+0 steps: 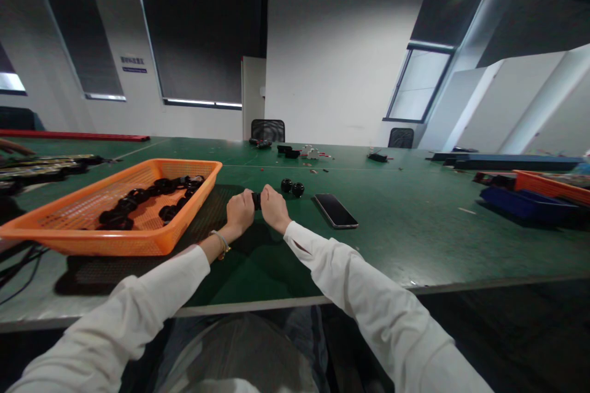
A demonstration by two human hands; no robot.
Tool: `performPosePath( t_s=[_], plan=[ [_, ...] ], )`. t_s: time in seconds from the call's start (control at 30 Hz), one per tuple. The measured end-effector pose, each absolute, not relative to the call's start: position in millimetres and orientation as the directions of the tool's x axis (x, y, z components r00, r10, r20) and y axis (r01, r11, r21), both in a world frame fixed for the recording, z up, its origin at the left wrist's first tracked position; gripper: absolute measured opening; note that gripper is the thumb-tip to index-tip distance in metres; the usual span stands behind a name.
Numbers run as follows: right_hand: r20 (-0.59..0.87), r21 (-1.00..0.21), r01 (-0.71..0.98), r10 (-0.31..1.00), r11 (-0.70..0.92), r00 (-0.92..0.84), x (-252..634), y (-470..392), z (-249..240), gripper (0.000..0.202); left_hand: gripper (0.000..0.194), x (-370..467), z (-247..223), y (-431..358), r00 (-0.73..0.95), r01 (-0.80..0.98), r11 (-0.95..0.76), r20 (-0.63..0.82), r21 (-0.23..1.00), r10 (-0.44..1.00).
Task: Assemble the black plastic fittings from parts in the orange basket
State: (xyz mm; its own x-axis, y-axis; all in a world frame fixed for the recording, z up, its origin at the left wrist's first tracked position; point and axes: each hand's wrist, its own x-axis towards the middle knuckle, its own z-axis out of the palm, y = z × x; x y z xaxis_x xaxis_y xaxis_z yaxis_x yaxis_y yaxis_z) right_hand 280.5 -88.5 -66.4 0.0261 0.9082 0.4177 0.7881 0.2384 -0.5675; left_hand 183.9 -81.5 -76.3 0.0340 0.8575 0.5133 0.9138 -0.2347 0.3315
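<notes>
My left hand (240, 212) and my right hand (275, 207) are closed side by side above the green table, both on a small black part (256, 200). Only a bit of the part shows between my fists, so its exact kind is hidden. Just beyond my right hand lie two round, glossy black pieces (292, 188), close together. To the left of my left hand stands an orange plastic basket (193, 221) with several similar black parts (138, 198) scattered inside.
A phone (336, 210) lies right of my hands. Farther back are small black items (288, 151) and white bits (311, 150). At the right stand a blue bin (528, 204) and an orange bin (553, 183). Another person's hand (16, 147) shows at the far left beside long strips (50, 166).
</notes>
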Motion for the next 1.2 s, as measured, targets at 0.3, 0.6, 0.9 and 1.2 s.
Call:
performPosePath(
  t_s=[0.3, 0.6, 0.9, 1.2],
  plan=[
    [0.316, -0.787, 0.573, 0.947, 0.229, 0.055, 277.8, -66.2, -84.1, 0.028, 0.041, 172.9, -78.6, -77.6, 0.225, 0.927, -0.361, 0.625, 0.099, 0.748],
    [0.286, -0.818, 0.544, 0.952, 0.184, 0.107, 278.5, -64.7, -84.5, 0.03, 0.037, 177.3, -78.6, -72.8, 0.135, 0.914, -0.316, 0.543, 0.254, 0.829],
    [0.389, -0.739, 0.563, 0.917, 0.369, -0.09, 299.5, -59.3, -78.9, 0.025, 0.029, 173.9, -86.9, -54.4, -0.056, 0.713, -0.318, 0.502, 0.625, 0.863],
    [0.517, -0.507, 0.64, 0.798, 0.577, -0.31, 309.8, -50.4, -88.2, 0.037, 0.02, 176.2, -91.9, -48.9, -0.02, 0.597, -0.352, 0.452, 0.721, 0.892]
  ],
)
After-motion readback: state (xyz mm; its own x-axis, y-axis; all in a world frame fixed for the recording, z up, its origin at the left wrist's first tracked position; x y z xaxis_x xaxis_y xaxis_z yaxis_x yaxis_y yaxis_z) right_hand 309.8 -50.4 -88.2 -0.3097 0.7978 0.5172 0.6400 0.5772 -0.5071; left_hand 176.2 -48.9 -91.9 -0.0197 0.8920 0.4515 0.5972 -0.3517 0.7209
